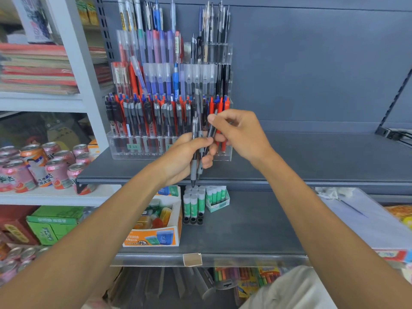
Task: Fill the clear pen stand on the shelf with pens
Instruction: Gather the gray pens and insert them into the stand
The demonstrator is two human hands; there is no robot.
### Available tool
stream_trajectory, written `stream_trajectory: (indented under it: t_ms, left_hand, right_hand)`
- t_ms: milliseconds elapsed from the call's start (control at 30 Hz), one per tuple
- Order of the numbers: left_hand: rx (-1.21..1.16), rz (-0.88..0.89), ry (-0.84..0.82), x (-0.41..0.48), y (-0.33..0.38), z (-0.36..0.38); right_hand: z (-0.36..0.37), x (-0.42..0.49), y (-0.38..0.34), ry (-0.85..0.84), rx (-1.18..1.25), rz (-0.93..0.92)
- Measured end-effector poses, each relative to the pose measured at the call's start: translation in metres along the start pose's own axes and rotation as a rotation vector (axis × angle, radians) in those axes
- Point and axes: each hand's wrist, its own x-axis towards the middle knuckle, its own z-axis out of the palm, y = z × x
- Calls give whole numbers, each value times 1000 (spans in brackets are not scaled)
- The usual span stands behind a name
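Gripping: left hand (189, 153) fist closed around a small bundle of slim grey-barrelled pens (194, 152), rubbery grips and tips below the fist
Pinching: right hand (239, 134) thumb and forefinger closed on one dark pen (211, 130) above that bundle
Stand: clear acrylic tiered pen stand (169, 150) just behind both grips, on the grey metal shelf (312, 161), front row packed

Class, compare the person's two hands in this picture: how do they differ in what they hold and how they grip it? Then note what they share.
The left hand wraps a small bunch of grey pens in a fist, while the right hand pinches one dark pen with its fingertips. The left hand sits lower and the right hand higher. Both are bare and held in front of the clear pen stand on the shelf.
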Motion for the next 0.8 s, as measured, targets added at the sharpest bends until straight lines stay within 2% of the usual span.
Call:
stream_trajectory:
  t_ms: [133,200,333,400,500,567,700,800]
  left_hand:
    - [50,-20,-12,1,-1,-3]
    - [74,-17,0,3,-1,-2]
    - [184,-6,40,6,-2,-8]
    - [241,16,42,5,-3,-9]
    - [202,54,67,5,-3,-6]
    - [208,55,80,6,-3,-4]
    - [177,7,133,6,-3,-13]
    - [270,-6,198,2,-4,-23]
  right_hand:
    - [-1,-8,8,-129,-62,35]
    - [-2,-6,10,-88,-43,-1]
    - [-7,0,10,103,-93,-47]
    - [-6,2,10,120,-97,-23]
    - [-1,1,13,-17,-78,74]
    - [0,0,16,-82,-55,67]
    - [-8,6,13,102,-67,14]
    - [-16,15,8,245,-53,-12]
